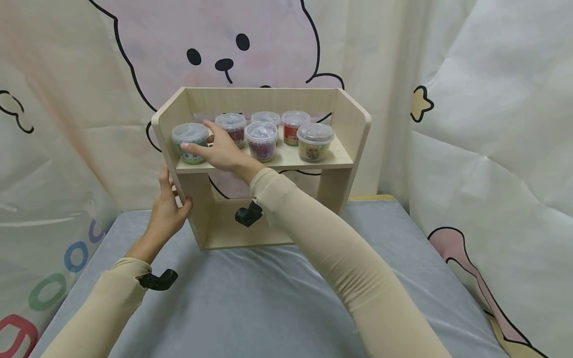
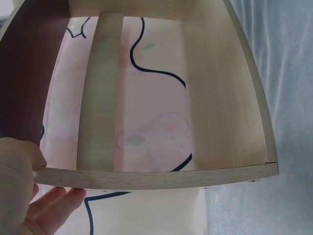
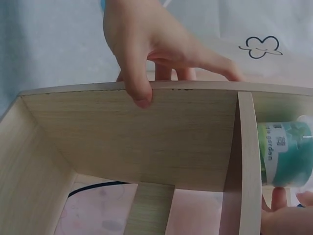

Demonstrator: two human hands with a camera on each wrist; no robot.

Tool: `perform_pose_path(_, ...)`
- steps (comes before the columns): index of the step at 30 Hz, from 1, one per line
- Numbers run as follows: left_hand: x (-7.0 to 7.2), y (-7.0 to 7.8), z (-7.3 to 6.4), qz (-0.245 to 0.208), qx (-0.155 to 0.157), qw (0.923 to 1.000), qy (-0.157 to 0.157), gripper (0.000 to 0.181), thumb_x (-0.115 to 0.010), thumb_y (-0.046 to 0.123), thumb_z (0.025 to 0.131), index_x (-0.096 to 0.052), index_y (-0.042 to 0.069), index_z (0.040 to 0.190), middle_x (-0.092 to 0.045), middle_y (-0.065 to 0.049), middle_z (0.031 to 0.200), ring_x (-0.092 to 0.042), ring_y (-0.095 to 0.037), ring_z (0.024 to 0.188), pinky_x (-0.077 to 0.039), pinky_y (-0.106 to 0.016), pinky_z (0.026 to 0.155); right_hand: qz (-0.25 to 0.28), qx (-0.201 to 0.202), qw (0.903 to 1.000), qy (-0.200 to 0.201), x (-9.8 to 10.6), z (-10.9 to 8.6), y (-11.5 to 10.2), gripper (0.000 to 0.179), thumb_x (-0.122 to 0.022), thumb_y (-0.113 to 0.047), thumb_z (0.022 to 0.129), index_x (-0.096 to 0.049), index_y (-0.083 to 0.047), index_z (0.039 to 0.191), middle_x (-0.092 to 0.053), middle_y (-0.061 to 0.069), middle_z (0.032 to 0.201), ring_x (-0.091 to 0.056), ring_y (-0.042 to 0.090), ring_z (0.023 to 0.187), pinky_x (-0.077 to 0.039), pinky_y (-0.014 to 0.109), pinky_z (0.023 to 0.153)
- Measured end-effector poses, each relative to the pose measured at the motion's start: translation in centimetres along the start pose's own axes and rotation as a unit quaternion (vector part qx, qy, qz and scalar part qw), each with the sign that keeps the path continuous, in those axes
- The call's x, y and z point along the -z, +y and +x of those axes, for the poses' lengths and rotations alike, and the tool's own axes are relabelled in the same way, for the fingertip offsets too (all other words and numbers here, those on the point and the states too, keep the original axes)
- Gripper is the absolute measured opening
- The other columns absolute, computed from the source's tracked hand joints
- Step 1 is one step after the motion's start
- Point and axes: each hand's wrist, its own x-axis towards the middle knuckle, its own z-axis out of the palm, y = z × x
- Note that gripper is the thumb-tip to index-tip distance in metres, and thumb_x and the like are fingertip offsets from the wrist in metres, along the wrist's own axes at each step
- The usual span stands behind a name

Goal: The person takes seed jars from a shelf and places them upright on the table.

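While the tabletop (image 1: 233, 308) bears the wooden shelf (image 1: 264, 95), whose left side the left hand (image 1: 167, 211) pinches, the right hand (image 1: 226, 149), its fingers spread at the green cup (image 1: 190, 135) on the upper left, could with an uneven push tip that cup over the front edge.

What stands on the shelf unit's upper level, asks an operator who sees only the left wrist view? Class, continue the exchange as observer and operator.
Observer: Six lidded cups, by the head view.
Operator: Where is the right hand?
Observer: At the leftmost cup.
Operator: Can you read anything on that cup?
Observer: Yes, the right wrist view shows the word "garden" on its label.
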Motion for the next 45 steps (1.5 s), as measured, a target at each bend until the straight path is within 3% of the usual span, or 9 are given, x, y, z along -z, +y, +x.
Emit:
perform_pose_path(5,-0.2,0.0,0.1,-0.008,-0.007,0.9999,0.000,0.091,-0.060,-0.006,0.090,-0.006,0.023,0.157,-0.052,-0.036,0.139,-0.064,-0.058,0.105,-0.057,-0.065,0.071,0.032,-0.006,0.9992,0.023,-0.3,0.0,0.0,0.073,-0.068,-0.034,0.096,-0.032,-0.017,0.157,-0.049,0.009,0.148,-0.052,0.019,0.131,-0.049,0.028,0.098)
perform_pose_path(11,-0.7,0.1,0.3,-0.011,-0.020,0.9997,-0.004,0.095,-0.059,-0.008,0.090,-0.003,0.023,0.160,-0.048,-0.035,0.141,-0.061,-0.057,0.112,-0.055,-0.066,0.081,0.063,0.005,0.9971,0.042,0.1,-0.2,0.3,0.070,-0.072,-0.029,0.094,-0.039,-0.015,0.154,-0.057,0.009,0.137,-0.058,0.017,0.120,-0.050,0.020,0.084)
perform_pose_path(14,-0.9,0.1,0.3,-0.015,-0.024,0.9996,-0.009,0.095,-0.058,-0.008,0.091,-0.001,0.023,0.161,-0.046,-0.034,0.141,-0.059,-0.057,0.115,-0.056,-0.066,0.079,0.067,0.007,0.9966,0.046,0.4,-0.5,0.4,0.070,-0.073,-0.028,0.093,-0.041,-0.015,0.153,-0.058,0.009,0.134,-0.059,0.016,0.117,-0.050,0.019,0.082)
perform_pose_path(19,-0.9,0.1,0.3,-0.027,-0.018,0.9994,-0.014,0.095,-0.057,-0.009,0.091,-0.001,0.022,0.161,-0.046,-0.034,0.141,-0.059,-0.058,0.113,-0.058,-0.063,0.066,0.061,0.014,0.9968,0.051,0.7,-0.9,0.4,0.071,-0.074,-0.032,0.093,-0.041,-0.015,0.154,-0.059,0.010,0.133,-0.059,0.015,0.115,-0.051,0.018,0.081)
perform_pose_path(31,-0.8,-0.1,0.1,-0.033,-0.020,0.9993,-0.006,0.094,-0.058,-0.011,0.090,-0.005,0.023,0.161,-0.042,-0.031,0.147,-0.056,-0.057,0.120,-0.056,-0.067,0.079,0.066,0.066,0.9955,0.018,0.8,-3.8,-0.1,0.065,-0.073,-0.026,0.092,-0.044,-0.014,0.150,-0.062,0.006,0.129,-0.060,0.012,0.114,-0.054,0.017,0.084)
perform_pose_path(36,-0.7,-0.1,-0.1,-0.035,-0.010,0.9993,-0.011,0.094,-0.058,-0.010,0.090,-0.004,0.023,0.161,-0.043,-0.032,0.148,-0.055,-0.059,0.122,-0.056,-0.066,0.078,0.071,0.081,0.9942,0.001,0.9,-5.1,0.3,0.060,-0.071,-0.022,0.093,-0.047,-0.014,0.147,-0.062,0.007,0.132,-0.062,0.012,0.115,-0.056,0.020,0.088)
perform_pose_path(45,-0.2,0.0,-0.2,-0.033,-0.007,0.9992,-0.023,0.096,-0.058,-0.011,0.090,-0.002,0.023,0.161,-0.038,-0.033,0.154,-0.052,-0.064,0.122,-0.056,-0.065,0.073,0.070,0.083,0.9940,-0.011,0.7,-7.1,1.3,0.065,-0.072,-0.017,0.093,-0.042,-0.007,0.150,-0.060,0.015,0.137,-0.065,0.023,0.121,-0.056,0.021,0.093)
